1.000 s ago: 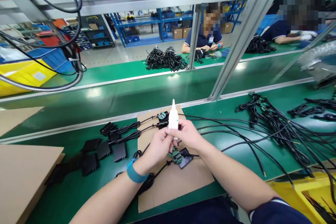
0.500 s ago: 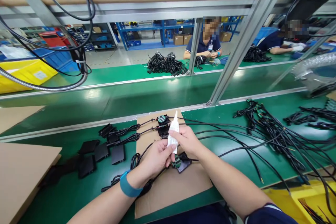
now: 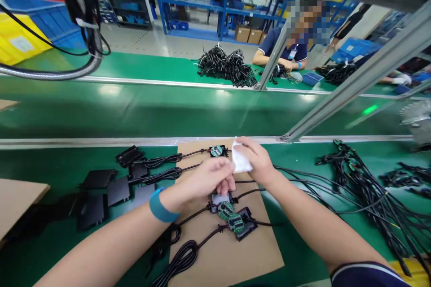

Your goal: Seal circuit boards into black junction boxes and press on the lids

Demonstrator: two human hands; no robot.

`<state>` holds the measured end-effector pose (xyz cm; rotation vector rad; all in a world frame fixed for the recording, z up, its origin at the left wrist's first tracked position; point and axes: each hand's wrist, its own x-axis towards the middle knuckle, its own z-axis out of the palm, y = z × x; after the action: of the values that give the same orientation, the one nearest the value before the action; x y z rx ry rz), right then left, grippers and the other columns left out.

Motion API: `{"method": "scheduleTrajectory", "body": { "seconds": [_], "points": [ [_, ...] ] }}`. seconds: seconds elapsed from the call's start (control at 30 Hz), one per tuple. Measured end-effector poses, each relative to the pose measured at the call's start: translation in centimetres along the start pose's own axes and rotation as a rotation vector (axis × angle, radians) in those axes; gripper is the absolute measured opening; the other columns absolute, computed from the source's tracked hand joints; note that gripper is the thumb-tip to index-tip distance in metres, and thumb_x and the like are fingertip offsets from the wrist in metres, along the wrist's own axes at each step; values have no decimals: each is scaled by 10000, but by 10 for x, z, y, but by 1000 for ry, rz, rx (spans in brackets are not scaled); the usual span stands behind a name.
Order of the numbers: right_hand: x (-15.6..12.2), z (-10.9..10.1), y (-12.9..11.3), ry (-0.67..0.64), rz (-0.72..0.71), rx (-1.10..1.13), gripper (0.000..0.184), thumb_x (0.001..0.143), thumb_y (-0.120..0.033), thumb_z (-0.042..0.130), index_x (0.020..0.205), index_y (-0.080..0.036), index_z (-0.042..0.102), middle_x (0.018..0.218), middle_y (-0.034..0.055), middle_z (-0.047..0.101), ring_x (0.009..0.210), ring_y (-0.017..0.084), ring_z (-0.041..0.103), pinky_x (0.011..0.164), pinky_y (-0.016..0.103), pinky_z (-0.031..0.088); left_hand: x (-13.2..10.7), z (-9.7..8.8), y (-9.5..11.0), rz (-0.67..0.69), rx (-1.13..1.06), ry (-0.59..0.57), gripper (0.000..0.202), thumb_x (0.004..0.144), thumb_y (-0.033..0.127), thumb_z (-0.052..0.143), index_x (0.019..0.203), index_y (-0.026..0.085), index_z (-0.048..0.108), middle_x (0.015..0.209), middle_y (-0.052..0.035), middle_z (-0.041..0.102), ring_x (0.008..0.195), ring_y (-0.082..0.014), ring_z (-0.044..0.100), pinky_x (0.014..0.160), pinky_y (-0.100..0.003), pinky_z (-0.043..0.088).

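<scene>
My right hand is closed around a white squeeze tube, which is blurred and held above the cardboard sheet. My left hand, with a teal band at its wrist, has its fingers curled and pinches the tube's lower left edge. Beneath my hands, round green circuit boards sit at open black housings with cables running out both sides. Farther back on the cardboard, another round board rests in a black housing, partly behind my hands.
Flat black covers and coiled cables lie to the left. A heap of black cables spreads at the right. A slanted metal post rises behind my right hand. Across the green belt, a co-worker sits near bundled cables.
The view has tilted down and shifted. The tube has turned in my right hand, and my left fingers have moved to its edge. More boards and housings show below my hands.
</scene>
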<state>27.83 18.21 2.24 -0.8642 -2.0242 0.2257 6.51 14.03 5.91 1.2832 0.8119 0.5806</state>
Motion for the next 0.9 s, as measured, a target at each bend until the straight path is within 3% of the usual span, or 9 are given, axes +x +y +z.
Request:
{"method": "scheduleTrajectory", "body": {
  "seconds": [0.1,0.17,0.23,0.3,0.4,0.5,0.63,0.9],
  "points": [
    [11,8,8,180,297,284,164,973,-299,597,1053,-227,721,1095,89,731,889,206,702,785,387,612,10,-51,-11,207,526,309,382,949,531,534,1045,173,628,978,-111,726,869,-226,678,772,-352,527],
    [17,14,9,265,537,466,156,932,-336,676,1017,-213,719,1009,70,748,727,170,694,669,345,616,20,-82,-26,227,867,446,327,878,413,660,1095,168,654,1108,-138,716,1050,-295,649,916,-421,502],
    [23,21,9,257,665,572,211,843,-360,780,963,-197,723,932,54,757,673,165,690,643,334,618,32,-105,-43,137,1023,404,303,844,337,692,1099,174,676,1104,-131,730,1050,-307,655,931,-425,496],
    [29,28,9,196,702,559,238,797,-375,817,924,-187,742,838,40,753,660,170,690,653,333,620,43,-117,-56,62,1028,329,233,868,315,667,1069,204,703,1042,-91,753,980,-273,680,889,-382,510],
    [34,36,11,84,630,345,203,837,-387,771,820,-185,765,777,47,739,703,188,695,670,331,607,54,-122,-66,76,981,334,193,912,343,624,1044,251,732,1041,-48,767,975,-239,687,868,-337,511],
    [36,41,16,-30,443,131,224,886,-350,717,730,-191,743,836,66,733,784,208,697,696,336,576,56,-121,-68,94,975,359,216,922,369,617,1070,280,748,1063,-36,773,988,-243,690,854,-335,510],
    [40,46,20,-123,265,15,213,916,-287,678,727,-191,705,787,49,679,755,193,667,693,325,528,53,-119,-69,82,1002,364,231,933,370,602,1090,302,757,1064,-30,778,992,-254,697,842,-345,508],
    [51,55,23,-182,206,-19,337,908,-237,658,585,-189,575,747,38,645,669,158,621,616,282,474,52,-117,-70,81,991,400,258,921,395,618,1114,292,754,1060,-44,775,1000,-248,690,858,-337,510]
  ]
}}
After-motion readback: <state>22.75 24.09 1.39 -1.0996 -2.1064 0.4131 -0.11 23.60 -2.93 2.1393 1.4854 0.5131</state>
